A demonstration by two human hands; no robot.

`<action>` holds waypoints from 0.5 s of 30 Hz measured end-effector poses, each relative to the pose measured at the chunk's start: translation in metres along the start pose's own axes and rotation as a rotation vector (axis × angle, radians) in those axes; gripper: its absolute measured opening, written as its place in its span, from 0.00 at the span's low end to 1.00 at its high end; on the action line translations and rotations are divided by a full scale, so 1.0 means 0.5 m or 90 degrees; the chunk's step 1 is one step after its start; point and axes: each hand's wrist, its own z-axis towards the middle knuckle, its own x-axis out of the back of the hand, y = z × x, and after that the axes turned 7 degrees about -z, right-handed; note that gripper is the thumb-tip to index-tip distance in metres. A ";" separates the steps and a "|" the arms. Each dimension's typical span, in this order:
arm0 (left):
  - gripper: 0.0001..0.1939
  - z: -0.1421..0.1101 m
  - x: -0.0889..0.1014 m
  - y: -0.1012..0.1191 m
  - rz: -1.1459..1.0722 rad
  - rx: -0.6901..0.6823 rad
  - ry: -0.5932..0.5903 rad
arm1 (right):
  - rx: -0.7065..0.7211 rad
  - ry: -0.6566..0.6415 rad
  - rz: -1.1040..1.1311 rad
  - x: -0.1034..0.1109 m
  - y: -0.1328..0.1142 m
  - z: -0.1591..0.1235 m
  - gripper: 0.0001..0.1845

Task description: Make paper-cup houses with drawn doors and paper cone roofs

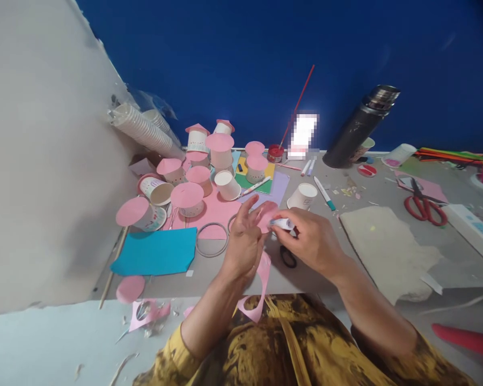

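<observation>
My left hand (pixel 243 241) holds a pink paper disc (pixel 269 210), thumb and a finger at its edge. Pinched in my right hand (pixel 312 238) is a small white tube (pixel 284 223), its tip against the disc or very close to it; the tube's exact kind is hard to make out. Just beyond the hands stands an upturned white paper cup (pixel 302 196). Below my left hand hangs a pink paper offcut (pixel 261 284) with round holes. Black scissor handles (pixel 288 257) show under my right hand. Left of my left hand lies a grey ring (pixel 211 239).
Several paper cups with pink tops (pixel 187 195) crowd the left. A blue sheet (pixel 156 252) lies in front of them. Stacked cups (pixel 145 131) lean at the back left. A black flask (pixel 358 131), red scissors (pixel 424 206) and a torn grey sheet (pixel 386 246) are on the right.
</observation>
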 end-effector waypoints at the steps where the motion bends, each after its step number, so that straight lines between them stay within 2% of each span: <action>1: 0.38 0.003 0.003 0.001 -0.022 0.008 -0.001 | -0.010 0.006 -0.018 0.001 0.004 -0.001 0.05; 3: 0.36 0.008 0.008 0.007 -0.066 0.028 -0.003 | -0.047 0.039 -0.016 0.009 0.013 -0.001 0.05; 6: 0.35 0.015 0.015 0.024 -0.130 0.092 -0.059 | -0.057 0.062 0.038 0.032 0.023 0.003 0.05; 9: 0.22 0.023 0.023 0.046 -0.197 0.199 -0.135 | 0.061 0.009 0.042 0.056 0.026 0.011 0.06; 10: 0.22 0.025 0.025 0.052 -0.204 0.228 -0.154 | 0.109 -0.021 0.037 0.062 0.026 0.014 0.07; 12: 0.28 0.027 0.027 0.061 -0.182 0.266 -0.171 | 0.180 -0.090 0.023 0.070 0.026 0.020 0.08; 15: 0.30 0.021 0.024 0.063 -0.115 0.268 -0.151 | 0.240 -0.160 -0.007 0.075 0.027 0.023 0.10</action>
